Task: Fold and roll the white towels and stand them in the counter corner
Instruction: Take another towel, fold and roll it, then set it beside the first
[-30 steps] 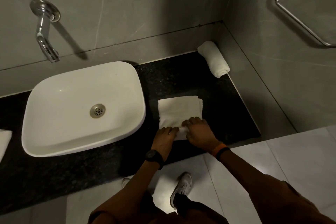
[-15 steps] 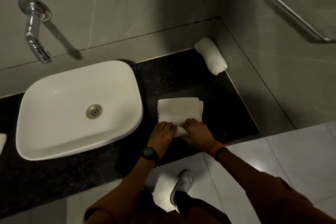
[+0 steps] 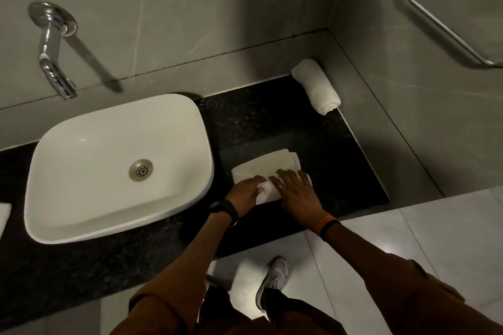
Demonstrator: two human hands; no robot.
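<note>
A folded white towel (image 3: pixel 268 163) lies on the black counter (image 3: pixel 313 144) to the right of the basin. Its near end is rolled up into a thick roll under my hands. My left hand (image 3: pixel 245 192) grips the roll's left part, fingers curled on it. My right hand (image 3: pixel 295 192) presses on the roll's right part with fingers spread flat. A finished rolled white towel (image 3: pixel 317 85) lies on its side in the far right counter corner, against the wall.
A white basin (image 3: pixel 117 168) fills the counter's left half, with a chrome wall tap (image 3: pixel 53 54) above it. Another white cloth (image 3: pixel 4 216) shows at the left edge. A metal rail (image 3: pixel 449 27) hangs on the right wall. Floor tiles and my shoe (image 3: pixel 273 280) lie below.
Both hands have moved away from me along the towel, and the roll has grown while the flat part has shortened. My right fingers have spread out flatter.
</note>
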